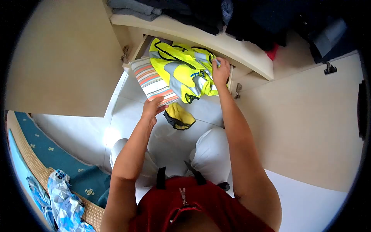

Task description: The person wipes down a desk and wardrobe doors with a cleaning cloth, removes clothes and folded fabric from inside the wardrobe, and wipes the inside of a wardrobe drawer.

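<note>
My left hand (152, 109) grips the near corner of a folded striped cloth (148, 79) in orange, white and grey, thumb on top and fingers beneath. Partly over that cloth spreads a crumpled neon-yellow safety vest (179, 67) with grey reflective bands and black edging. At the vest's right side my right hand (221, 72) is closed on its fabric; the fingertips are partly hidden. Both textiles lie at a pulled-out drawer (136, 54), whose inside they mostly cover. Below them, a yellow and black cloth item (179, 116) rests on the tiled floor near my knees.
Cabinet doors stand swung out on the left (62, 58) and right (301, 123). Above the drawer, a shelf (185, 29) bears folded dark clothes (255, 23). At lower left are a green mat (73, 162) and a blue-white patterned cloth (65, 201).
</note>
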### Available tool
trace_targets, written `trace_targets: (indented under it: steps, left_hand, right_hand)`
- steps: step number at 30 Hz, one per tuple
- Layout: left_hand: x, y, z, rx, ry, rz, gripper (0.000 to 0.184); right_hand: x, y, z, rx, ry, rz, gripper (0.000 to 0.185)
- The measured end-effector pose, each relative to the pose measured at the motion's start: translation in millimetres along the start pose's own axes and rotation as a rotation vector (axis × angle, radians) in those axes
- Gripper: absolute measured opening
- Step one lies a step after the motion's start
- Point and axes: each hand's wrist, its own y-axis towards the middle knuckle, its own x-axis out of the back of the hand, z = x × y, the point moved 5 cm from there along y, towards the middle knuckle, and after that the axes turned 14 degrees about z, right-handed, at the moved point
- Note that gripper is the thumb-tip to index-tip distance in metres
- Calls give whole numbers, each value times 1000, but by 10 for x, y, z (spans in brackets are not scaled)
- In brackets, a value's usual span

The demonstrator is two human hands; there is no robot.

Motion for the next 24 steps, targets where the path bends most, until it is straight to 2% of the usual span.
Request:
trace_targets:
  steps: [1, 4, 5, 8, 10, 12, 14, 18, 20, 24]
  left_hand:
    - [10, -6, -10, 18, 9, 9, 38]
    - [30, 8, -24, 47, 33, 37, 41]
    - [37, 20, -25, 52, 38, 46, 42]
    - [36, 16, -42, 57, 25, 4, 44]
    - [13, 39, -40, 61, 36, 53, 44]
    - [2, 74, -25, 61, 42, 66, 43]
    - [27, 36, -24, 63, 47, 59, 43]
    - [56, 67, -11, 69, 58, 63, 41]
    - [102, 115, 29, 84, 79, 97, 40]
    - [130, 157, 58, 107, 109, 103, 37]
  right_hand:
    - [-64, 44, -113, -120, -37, 144, 55]
    - [-200, 132, -106, -207, -55, 469, 73]
    - [-254, 155, -92, -252, -51, 681, 78]
    - [-793, 116, -361, -116, 252, 783, 61]
    - [-1090, 39, -348, 86, 306, 868, 46]
    - [-1088, -92, -106, 179, -8, 771, 29]
    - [-850, -216, 271, 88, -132, 826, 29]
    - [-478, -451, 740, 335, -68, 716, 44]
    - [-546, -500, 748, 290, 84, 759, 45]
    - [-496, -710, 950, 302, 62, 904, 72]
